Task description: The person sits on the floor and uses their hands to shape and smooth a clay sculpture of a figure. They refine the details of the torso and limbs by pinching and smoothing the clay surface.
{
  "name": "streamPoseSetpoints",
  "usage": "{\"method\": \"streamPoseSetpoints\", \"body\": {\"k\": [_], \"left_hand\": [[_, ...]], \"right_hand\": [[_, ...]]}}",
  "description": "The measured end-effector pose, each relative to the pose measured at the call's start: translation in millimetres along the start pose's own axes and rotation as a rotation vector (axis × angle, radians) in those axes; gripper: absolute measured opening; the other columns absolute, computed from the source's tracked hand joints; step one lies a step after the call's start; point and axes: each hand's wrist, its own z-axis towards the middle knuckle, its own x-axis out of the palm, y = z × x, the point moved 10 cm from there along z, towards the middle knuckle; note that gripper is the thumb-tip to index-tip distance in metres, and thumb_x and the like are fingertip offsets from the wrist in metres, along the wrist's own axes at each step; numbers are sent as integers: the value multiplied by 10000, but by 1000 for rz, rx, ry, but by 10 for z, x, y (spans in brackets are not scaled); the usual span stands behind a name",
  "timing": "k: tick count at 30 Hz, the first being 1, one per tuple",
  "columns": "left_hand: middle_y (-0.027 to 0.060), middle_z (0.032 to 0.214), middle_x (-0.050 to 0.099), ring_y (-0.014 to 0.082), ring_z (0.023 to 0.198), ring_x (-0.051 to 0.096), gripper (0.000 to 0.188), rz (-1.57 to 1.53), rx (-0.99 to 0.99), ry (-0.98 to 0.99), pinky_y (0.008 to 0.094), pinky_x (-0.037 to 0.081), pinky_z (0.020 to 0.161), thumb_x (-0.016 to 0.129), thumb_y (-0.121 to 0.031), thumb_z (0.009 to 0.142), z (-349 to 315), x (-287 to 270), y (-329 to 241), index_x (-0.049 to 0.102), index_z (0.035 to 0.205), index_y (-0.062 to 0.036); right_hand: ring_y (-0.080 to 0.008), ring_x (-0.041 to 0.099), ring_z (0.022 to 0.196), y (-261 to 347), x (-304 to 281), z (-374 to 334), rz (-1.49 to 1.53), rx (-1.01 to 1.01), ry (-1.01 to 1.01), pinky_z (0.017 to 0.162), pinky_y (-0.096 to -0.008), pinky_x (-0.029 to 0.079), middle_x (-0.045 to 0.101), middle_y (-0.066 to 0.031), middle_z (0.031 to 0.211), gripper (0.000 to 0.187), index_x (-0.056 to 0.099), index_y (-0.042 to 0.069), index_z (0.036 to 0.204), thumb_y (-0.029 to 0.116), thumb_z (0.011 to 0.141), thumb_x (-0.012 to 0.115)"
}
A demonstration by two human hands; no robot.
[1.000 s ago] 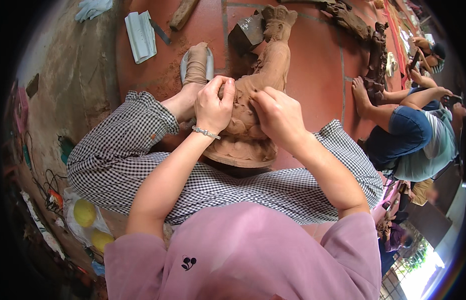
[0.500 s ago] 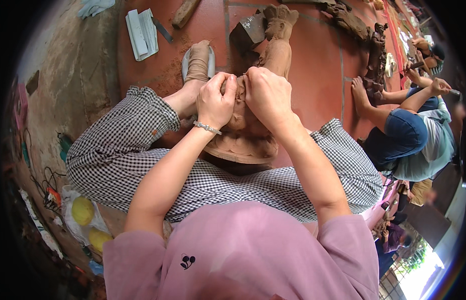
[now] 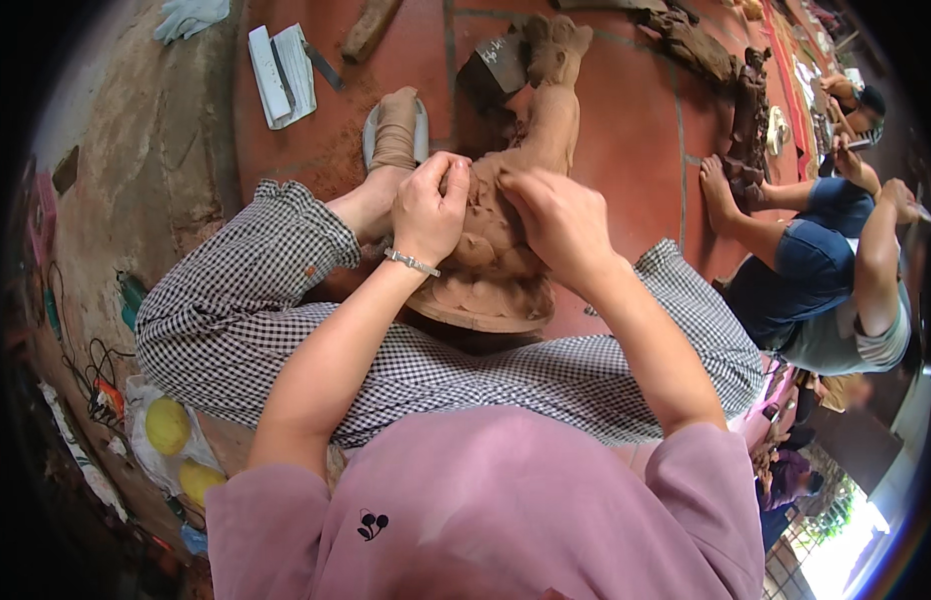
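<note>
A carved brown wooden statue (image 3: 554, 128) lies between my legs, its head pointing away from me and its round base (image 3: 476, 310) close to my lap. My left hand (image 3: 431, 210), with a bracelet at the wrist, is closed at the left side of the figure's carved middle. What its fingers hold, if anything, is hidden. Across the carving, my right hand (image 3: 564, 222) has its fingers bent and pinched together at the surface. Anything between them is too small or too hidden to name. A dark block (image 3: 496, 70) stands beside the statue's head.
My brown-wrapped foot (image 3: 395, 135) rests left of the statue. White folded papers (image 3: 283, 78) and a wood piece (image 3: 371, 28) lie on the red tiled floor. Yellow fruits (image 3: 168, 427) sit in a plastic bag. At right, a person in blue shorts (image 3: 821, 248) works by a dark carving (image 3: 754, 110).
My right hand has moved right and slightly nearer me, baring more of the carving. My left hand has barely shifted. The person at right has moved their arms.
</note>
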Motion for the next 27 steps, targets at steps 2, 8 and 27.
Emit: {"method": "streamPoseSetpoints", "body": {"k": [2,8,27], "left_hand": [[180,859,719,366,816,701,292,13,-7,-2,427,528,702,567,-296,1014,7,-12,-12,707,971,-44],[171,840,716,349,784,696,304,48,-17,-3,417,519,689,567,-309,1018,0,-18,-45,709,967,-45],[171,846,721,343,806,705,272,23,-7,7,401,525,708,592,-275,1003,16,-16,-21,711,976,-33]], "right_hand": [[-249,661,747,-91,-160,-114,13,-75,22,622,-371,548,659,-36,820,147,724,118,1005,101,859,718],[-258,645,840,-369,-492,-196,14,-218,-5,704,-360,563,652,-62,903,270,734,75,1030,21,765,752],[-238,598,886,-210,-154,-67,113,-378,152,775,-359,558,604,-29,937,411,714,76,1096,68,685,716]]}}
